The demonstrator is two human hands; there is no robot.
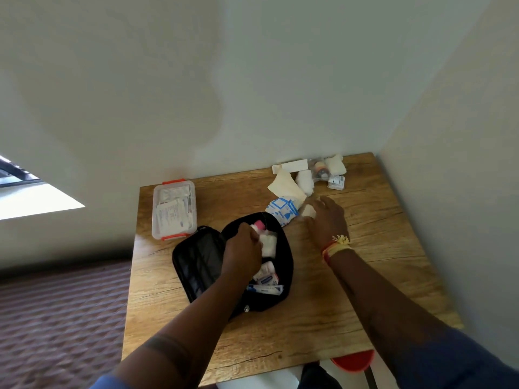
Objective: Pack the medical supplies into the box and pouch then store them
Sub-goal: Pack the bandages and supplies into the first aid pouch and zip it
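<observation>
Left hand [243,249] at frame centre curled, gripping white gauze [268,244] inside open black pouch [283,265]; right hand [325,220], palm down, fingers closing on small white pad [308,211] right of centre.

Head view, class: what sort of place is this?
Probably a room in a home: a small wooden table pushed into a corner of plain white walls, with patterned carpet beside it.

Wooden table [365,248] in a white corner — striped carpet [61,304] alongside
</observation>
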